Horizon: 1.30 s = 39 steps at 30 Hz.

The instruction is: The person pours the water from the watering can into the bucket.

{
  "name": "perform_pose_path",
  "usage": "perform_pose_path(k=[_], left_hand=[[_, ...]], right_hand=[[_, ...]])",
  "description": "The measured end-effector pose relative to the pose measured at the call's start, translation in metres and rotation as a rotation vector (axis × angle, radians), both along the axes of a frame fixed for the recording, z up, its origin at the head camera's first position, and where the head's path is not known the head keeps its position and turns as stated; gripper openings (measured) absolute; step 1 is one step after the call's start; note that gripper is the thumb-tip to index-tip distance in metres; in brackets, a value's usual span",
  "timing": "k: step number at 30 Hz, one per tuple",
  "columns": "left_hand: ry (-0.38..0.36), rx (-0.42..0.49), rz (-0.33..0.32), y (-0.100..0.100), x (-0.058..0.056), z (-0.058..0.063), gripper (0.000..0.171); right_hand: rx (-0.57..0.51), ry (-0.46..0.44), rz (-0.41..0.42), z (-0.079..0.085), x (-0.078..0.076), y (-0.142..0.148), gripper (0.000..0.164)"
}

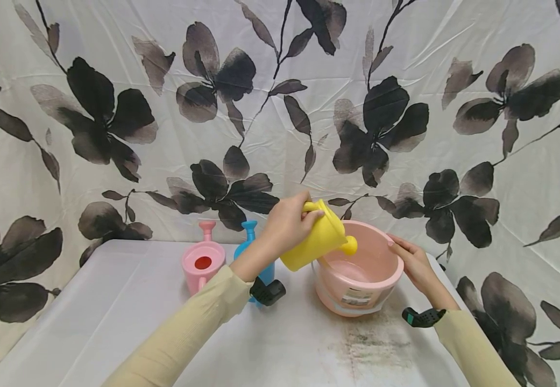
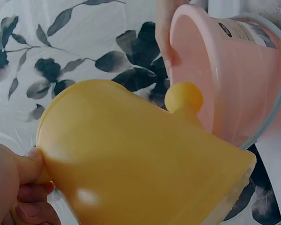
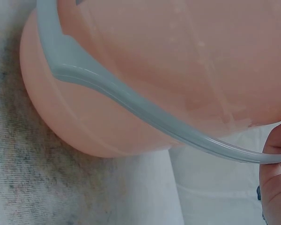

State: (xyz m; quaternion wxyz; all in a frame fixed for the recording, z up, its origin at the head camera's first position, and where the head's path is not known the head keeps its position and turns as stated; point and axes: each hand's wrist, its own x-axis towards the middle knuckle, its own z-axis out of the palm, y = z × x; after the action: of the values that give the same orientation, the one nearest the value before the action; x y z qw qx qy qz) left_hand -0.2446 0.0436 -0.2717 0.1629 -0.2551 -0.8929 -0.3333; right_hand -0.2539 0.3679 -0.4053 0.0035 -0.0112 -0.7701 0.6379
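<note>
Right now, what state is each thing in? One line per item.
Pink bucket: uncovered, its handle lowered
Yellow watering can: tilted, its spout at pink bucket's mouth
Pink watering can: upright
Blue watering can: upright, partly hidden
Table: stained in front of pink bucket
Left hand: grips yellow watering can
Right hand: holds pink bucket

I count 1 pink watering can point(image 1: 194, 278), 1 blue watering can point(image 1: 267, 273) and 1 yellow watering can point(image 1: 312, 243), 3 in all, with 3 sprinkler heads point(image 1: 349, 245), 1 per can. There is 1 pink bucket point(image 1: 369, 250), with 1 handle point(image 3: 131, 105) and 1 label point(image 1: 355, 296). My left grip point(image 1: 287, 226) and my right grip point(image 1: 415, 264) make 2. I wear 2 sleeves point(image 1: 190, 325) and 2 black wrist straps point(image 1: 267, 292). I also count 1 tabletop point(image 1: 115, 301).
</note>
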Motion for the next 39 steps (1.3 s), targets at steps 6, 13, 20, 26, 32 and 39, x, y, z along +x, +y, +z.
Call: perform_pose_path(k=[6,13,20,26,32,39], left_hand=[[-0.002,0.091,0.026,-0.007,0.002,-0.004,0.022],[-0.026,0.203,0.052,-0.012,0.006,-0.01,0.021],[-0.019,0.346,0.064,-0.015,0.008,-0.02,0.021],[-0.031,0.473,0.067,-0.016,0.009,-0.03,0.022],[-0.049,0.63,0.078,-0.017,0.012,-0.041,0.021],[-0.032,0.792,0.103,-0.023,0.017,-0.053,0.02]], right_hand=[[0.007,-0.008,-0.007,0.001,0.0,-0.001,0.066],[-0.021,-0.004,-0.019,0.001,0.0,-0.001,0.067],[-0.002,-0.017,-0.031,0.002,0.0,-0.002,0.067],[-0.019,-0.007,-0.031,0.001,0.001,-0.003,0.068],[-0.047,0.001,-0.024,0.001,0.003,-0.003,0.068],[-0.042,0.013,-0.017,0.0,0.003,-0.003,0.067]])
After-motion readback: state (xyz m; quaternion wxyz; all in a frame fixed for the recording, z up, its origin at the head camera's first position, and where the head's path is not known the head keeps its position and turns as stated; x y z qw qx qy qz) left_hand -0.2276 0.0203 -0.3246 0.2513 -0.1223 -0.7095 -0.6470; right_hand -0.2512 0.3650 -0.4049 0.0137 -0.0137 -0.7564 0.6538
